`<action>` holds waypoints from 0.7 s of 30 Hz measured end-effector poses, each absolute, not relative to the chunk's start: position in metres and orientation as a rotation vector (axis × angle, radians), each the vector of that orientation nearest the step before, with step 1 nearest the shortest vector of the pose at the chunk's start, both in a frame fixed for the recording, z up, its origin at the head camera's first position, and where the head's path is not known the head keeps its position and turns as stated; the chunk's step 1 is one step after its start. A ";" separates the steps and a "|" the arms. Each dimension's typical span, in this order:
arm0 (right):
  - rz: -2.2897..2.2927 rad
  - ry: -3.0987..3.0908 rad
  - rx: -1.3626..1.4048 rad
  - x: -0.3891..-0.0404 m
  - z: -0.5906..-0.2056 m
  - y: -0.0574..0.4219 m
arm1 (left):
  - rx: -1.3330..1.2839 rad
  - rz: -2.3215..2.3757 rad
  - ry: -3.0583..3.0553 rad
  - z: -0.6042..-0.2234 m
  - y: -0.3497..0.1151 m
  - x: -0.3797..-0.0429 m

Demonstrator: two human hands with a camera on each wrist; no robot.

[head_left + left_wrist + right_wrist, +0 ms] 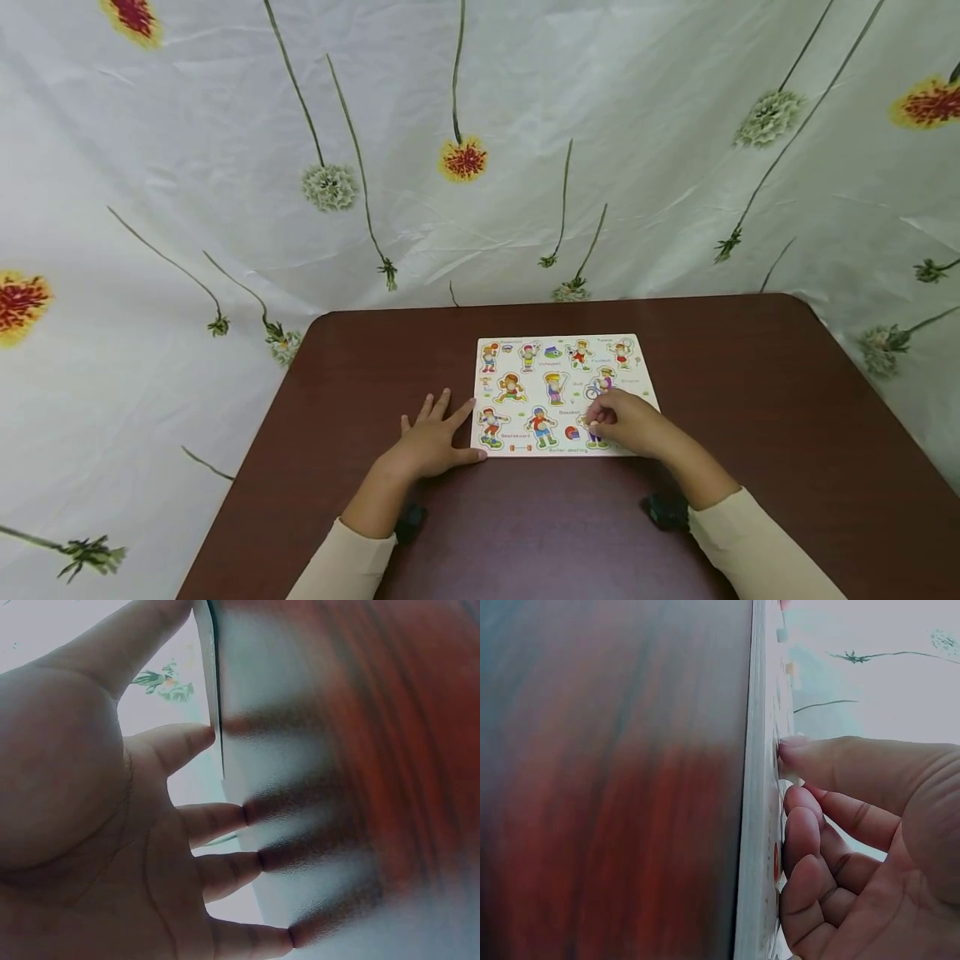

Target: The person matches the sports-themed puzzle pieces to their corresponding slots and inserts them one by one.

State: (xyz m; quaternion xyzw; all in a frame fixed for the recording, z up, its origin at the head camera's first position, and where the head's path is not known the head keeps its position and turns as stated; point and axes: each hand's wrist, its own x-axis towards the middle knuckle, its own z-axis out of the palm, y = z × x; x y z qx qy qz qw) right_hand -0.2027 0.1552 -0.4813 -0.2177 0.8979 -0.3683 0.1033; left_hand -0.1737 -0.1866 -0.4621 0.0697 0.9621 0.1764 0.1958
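Note:
A white wooden puzzle board with colourful sports figures lies flat on the table. My left hand is spread at its left side, thumb and index fingertips touching the board's edge and the other fingertips on the table, as the left wrist view shows. Over the board's lower right, my right hand pinches a small pale knob between thumb and index finger; its other fingers are curled. The figure piece below that hand is partly covered. Whether this piece is seated or lifted I cannot tell.
The dark reddish-brown table surrounds the board on all sides. Behind it hangs a pale cloth printed with flowers. Black devices sit under both wrists, close to the table's surface.

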 end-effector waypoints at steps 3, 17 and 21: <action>-1.091 2.643 -0.636 -0.203 -0.482 0.155 | 0.195 0.489 2.699 -0.463 -0.187 -0.174; -1.244 2.551 -0.521 -0.214 -0.477 0.165 | 0.185 0.539 2.697 -0.458 -0.185 -0.180; -1.277 2.603 -0.449 -0.214 -0.471 0.169 | 0.186 0.568 2.707 -0.456 -0.184 -0.183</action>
